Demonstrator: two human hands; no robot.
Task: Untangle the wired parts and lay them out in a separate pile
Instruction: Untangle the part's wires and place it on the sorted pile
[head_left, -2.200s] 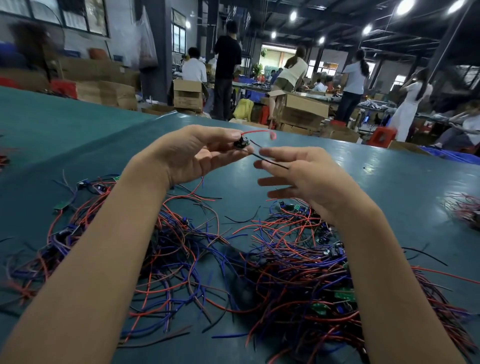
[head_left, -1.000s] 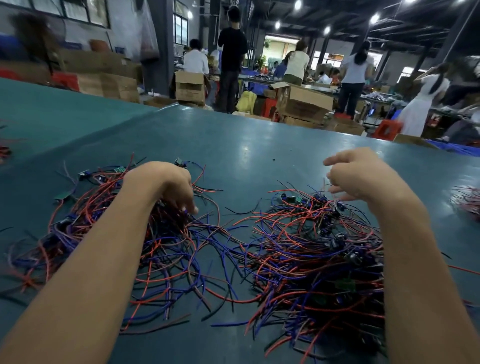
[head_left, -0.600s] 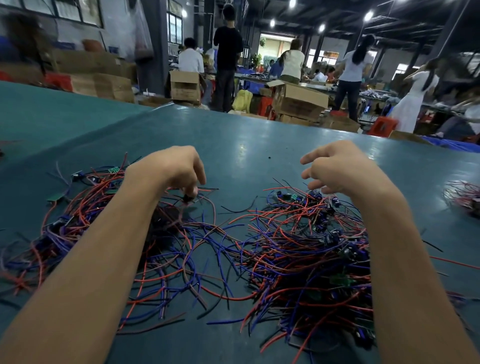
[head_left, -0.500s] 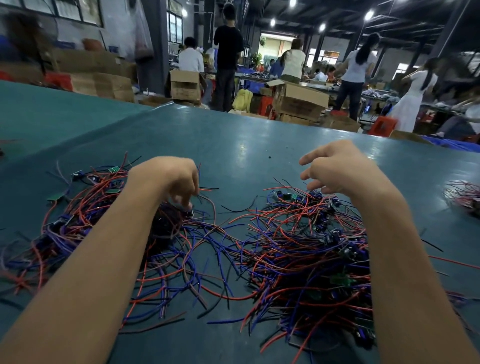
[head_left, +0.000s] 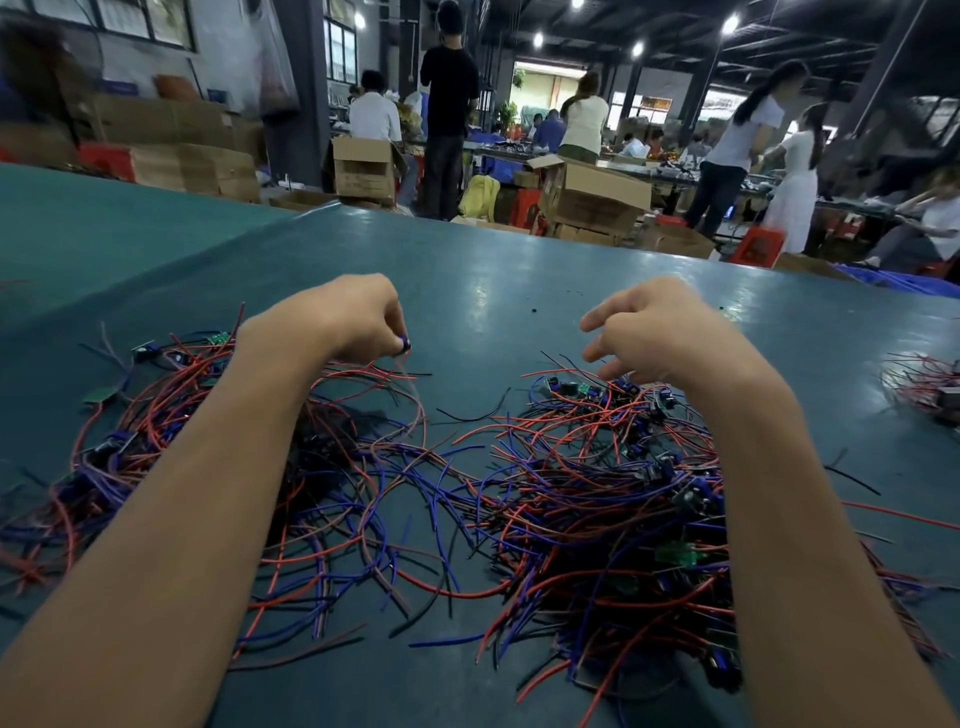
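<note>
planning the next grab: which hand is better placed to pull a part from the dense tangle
Right. The right hand hovers empty, fingers loose, just over the dense tangle; the left hand is busy over the looser pile, pinching a small part.

Surface: the teal flat-topped surface carries every heap; brown cardboard boxes stand behind its far edge.
Left: a loose spread of red and blue wired parts lies partly under the left forearm.
Right: a dense tangle of red, blue and black wired parts; strands cross between the two.
Far right: a small bundle of red wires, well apart.
Hands: the left grip is over the spread's far edge, pinching a small wired part; the right grip is over the tangle's far edge.
</note>
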